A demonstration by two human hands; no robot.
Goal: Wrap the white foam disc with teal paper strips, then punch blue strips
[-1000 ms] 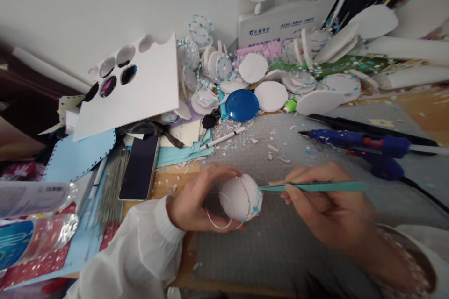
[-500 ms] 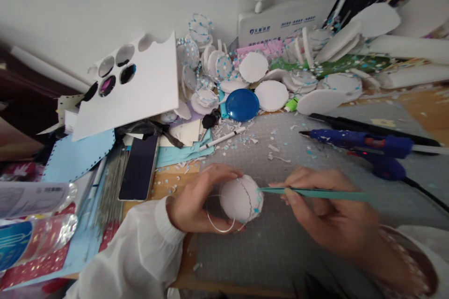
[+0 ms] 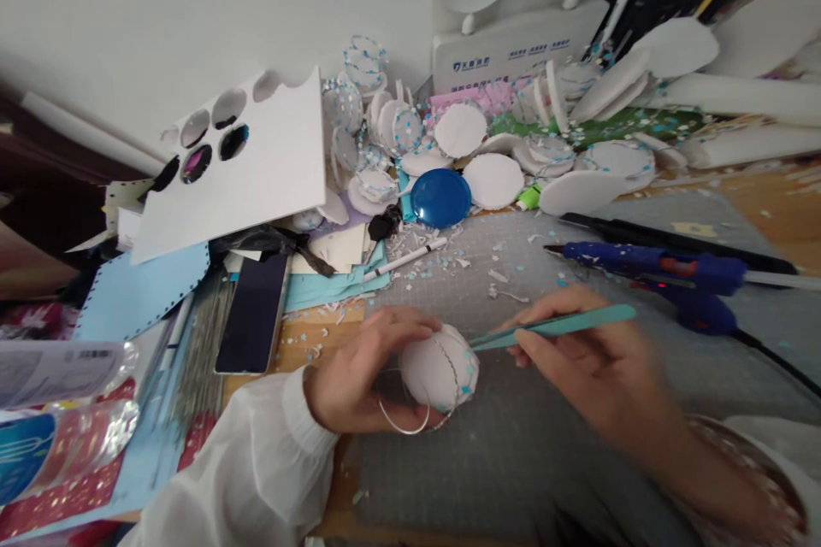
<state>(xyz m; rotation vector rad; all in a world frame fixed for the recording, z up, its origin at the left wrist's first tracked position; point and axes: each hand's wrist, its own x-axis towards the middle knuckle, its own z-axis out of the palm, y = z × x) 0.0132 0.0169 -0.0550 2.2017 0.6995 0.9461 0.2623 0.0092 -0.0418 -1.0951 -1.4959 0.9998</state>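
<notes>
Between the thumb and fingers of my left hand (image 3: 359,372) is a white disc (image 3: 429,369), tilted above the grey cutting mat (image 3: 500,479). A dark twisted strand crosses the disc, small blue pieces dot its right edge, and a thin pale loop of wire (image 3: 404,430) hangs at its lower left. My right hand (image 3: 577,359), slightly blurred, pinches teal tweezers (image 3: 564,325). Their tips are at the disc's right edge; whether they hold a piece is too small to tell.
A blue glue gun (image 3: 647,263) with a lit red light lies right, its cord trailing. Behind are white discs (image 3: 493,181), a blue round lid (image 3: 440,197) and a white pen (image 3: 405,259). A phone (image 3: 251,314) and plastic bottles (image 3: 70,444) are left.
The back end of the tweezers has swung upward and left, with my right hand turning around it. The disc remains in my left hand, and the view has shifted slightly.
</notes>
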